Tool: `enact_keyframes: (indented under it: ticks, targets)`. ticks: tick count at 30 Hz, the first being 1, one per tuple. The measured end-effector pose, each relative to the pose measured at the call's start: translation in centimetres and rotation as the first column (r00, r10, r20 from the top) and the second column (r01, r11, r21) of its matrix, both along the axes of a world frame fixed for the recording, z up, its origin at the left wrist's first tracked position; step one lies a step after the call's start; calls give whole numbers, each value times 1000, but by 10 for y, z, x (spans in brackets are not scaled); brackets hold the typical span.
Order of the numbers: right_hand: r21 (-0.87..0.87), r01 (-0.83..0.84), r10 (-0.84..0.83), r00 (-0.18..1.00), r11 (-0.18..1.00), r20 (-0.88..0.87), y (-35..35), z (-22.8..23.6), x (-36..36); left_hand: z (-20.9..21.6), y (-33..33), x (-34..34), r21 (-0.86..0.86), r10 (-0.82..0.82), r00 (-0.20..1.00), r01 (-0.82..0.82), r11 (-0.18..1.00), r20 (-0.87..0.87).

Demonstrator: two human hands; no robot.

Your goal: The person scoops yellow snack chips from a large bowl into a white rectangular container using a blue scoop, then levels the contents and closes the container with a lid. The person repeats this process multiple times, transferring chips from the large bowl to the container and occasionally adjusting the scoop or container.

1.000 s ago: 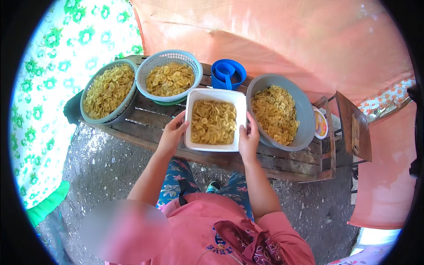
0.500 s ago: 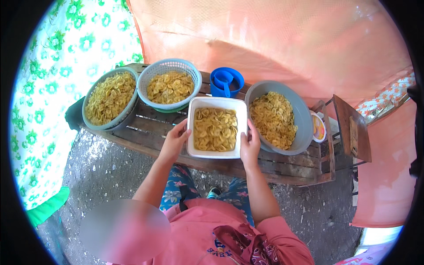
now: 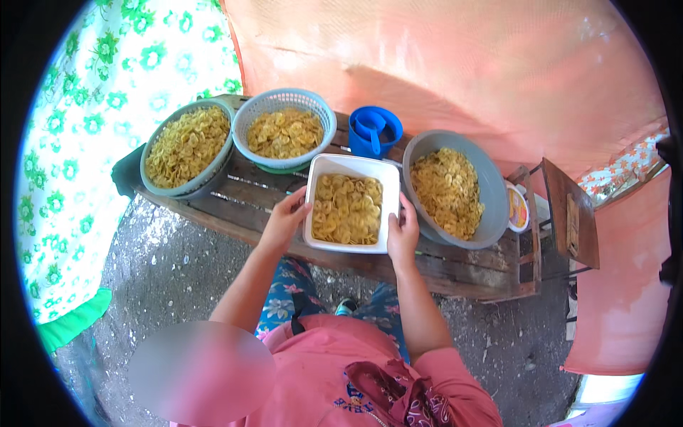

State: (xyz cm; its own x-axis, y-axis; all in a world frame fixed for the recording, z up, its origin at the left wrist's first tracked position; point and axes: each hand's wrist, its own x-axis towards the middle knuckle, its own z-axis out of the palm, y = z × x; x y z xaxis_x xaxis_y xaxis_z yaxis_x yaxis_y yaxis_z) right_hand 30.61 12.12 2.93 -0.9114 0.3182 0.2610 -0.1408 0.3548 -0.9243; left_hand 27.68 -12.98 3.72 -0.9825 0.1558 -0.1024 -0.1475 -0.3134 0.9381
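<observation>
A white square tub (image 3: 352, 248) is held level between my two hands over the front of a slatted wooden bench. Thin round yellow slices (image 3: 346, 210), which look like banana chips, partly fill it. My left hand (image 3: 289, 217) grips its left side, thumb near the rim. On the opposite side my right hand (image 3: 403, 226) holds the tub in the same way. The undersides of the tub and most fingertips are hidden. Close behind the tub stand a pale perforated basket (image 3: 330, 117) and a grey basin (image 3: 494, 203), both with similar slices inside.
Another grey-green basin (image 3: 148, 167) of slices sits at the bench's left end. A blue container (image 3: 363, 146) with a blue dipper (image 3: 373, 132) stands at the back. Right of the basins are a white-rimmed tub (image 3: 518, 210) and a small wooden table (image 3: 562, 185). Orange sheeting (image 3: 441, 57) hangs behind.
The tub has turned slightly clockwise in my hands, and the slices inside have shifted and look a little blurred. Both hands keep their grip. The view has shifted slightly, moving the bench things rightward.
</observation>
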Motion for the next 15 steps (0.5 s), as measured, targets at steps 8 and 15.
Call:
enact_keyframes:
  ticks: [8,15]
  targets:
    - [29,4,-1,994,1000,-112,-2,14,-8,4,-1,-1,90,13,997,-7,996,-70]
    - [85,75,-70,996,994,-64,0,24,-13,5,3,-11,52,32,998,-30,998,-45]
